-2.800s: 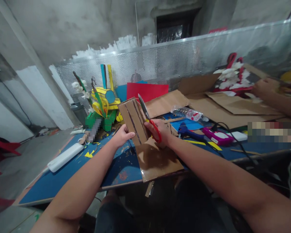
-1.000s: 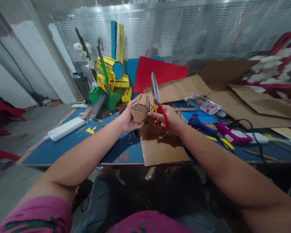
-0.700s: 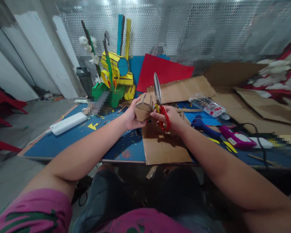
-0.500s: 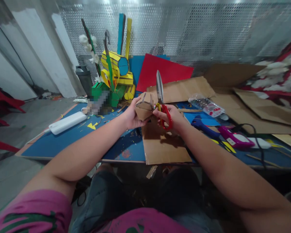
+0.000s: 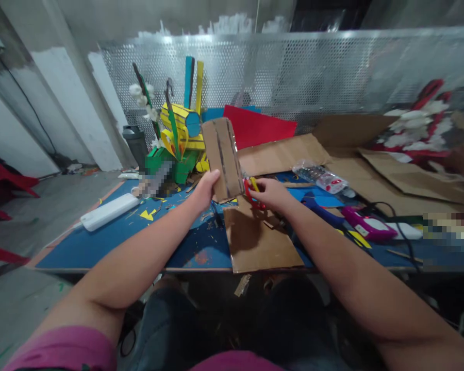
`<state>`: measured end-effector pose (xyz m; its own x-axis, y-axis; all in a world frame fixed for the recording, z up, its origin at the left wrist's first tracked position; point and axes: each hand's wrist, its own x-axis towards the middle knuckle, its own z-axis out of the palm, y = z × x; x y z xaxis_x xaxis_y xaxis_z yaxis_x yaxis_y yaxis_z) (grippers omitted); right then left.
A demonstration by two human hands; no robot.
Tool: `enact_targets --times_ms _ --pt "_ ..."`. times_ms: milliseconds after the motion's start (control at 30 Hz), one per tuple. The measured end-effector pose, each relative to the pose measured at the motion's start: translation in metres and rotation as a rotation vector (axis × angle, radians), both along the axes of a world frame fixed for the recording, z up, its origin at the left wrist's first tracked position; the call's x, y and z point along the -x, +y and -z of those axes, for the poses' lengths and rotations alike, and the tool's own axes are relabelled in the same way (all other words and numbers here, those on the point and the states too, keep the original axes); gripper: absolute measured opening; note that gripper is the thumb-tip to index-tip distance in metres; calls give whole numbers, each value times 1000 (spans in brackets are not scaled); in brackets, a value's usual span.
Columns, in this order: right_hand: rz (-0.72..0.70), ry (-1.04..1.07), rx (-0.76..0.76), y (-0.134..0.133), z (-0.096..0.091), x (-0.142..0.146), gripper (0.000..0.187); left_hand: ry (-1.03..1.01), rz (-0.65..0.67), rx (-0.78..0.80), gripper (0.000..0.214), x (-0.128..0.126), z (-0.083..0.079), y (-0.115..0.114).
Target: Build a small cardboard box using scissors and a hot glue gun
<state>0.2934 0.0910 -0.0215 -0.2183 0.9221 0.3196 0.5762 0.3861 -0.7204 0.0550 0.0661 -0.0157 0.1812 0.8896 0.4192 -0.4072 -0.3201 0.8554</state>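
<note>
Cardboard piece (image 5: pixel 222 154) held upright above cardboard sheet (image 5: pixel 255 242), pinched in left hand (image 5: pixel 205 188) grip. Scissors (image 5: pixel 251 189) clasped in right hand (image 5: pixel 269 193) grip over sheet's far edge. Dark lines marked on piece; judged not yet cut.

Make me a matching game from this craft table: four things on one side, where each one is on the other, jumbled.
Things:
1 cardboard piece
2 scissors
3 white box
4 red sheet

Places:
A in the right hand
B at the back, before the mesh screen
C held upright in the left hand
D lying on the left part of the table

Pairs: 1-C; 2-A; 3-D; 4-B
</note>
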Motion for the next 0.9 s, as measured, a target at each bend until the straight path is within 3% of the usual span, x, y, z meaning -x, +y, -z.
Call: enact_targets --times_ms 133,233,300,433,567,667,767,900 --pt "-161 -142 -33 -6 -2 2 22 427 -220 -401 68 9 -10 -10" --pt "-171 24 -69 -6 -7 2 30 728 -351 -678 67 18 -23 -14" --pt "-194 230 -106 -4 -13 -2 41 841 -458 -772 69 22 -28 -11" --pt "-435 502 -89 -8 -21 -11 81 928 -642 -790 73 29 -26 0" --pt "-549 380 -209 -22 -16 -6 109 960 -717 -792 74 33 -21 8" --pt "-471 295 -419 -30 -13 0 111 979 -665 -809 74 33 -19 11" --pt "-437 242 -595 -33 -15 2 99 979 -580 -851 72 30 -16 13" --pt "-438 204 -688 -32 -19 0 85 989 -543 -859 74 27 -9 16"
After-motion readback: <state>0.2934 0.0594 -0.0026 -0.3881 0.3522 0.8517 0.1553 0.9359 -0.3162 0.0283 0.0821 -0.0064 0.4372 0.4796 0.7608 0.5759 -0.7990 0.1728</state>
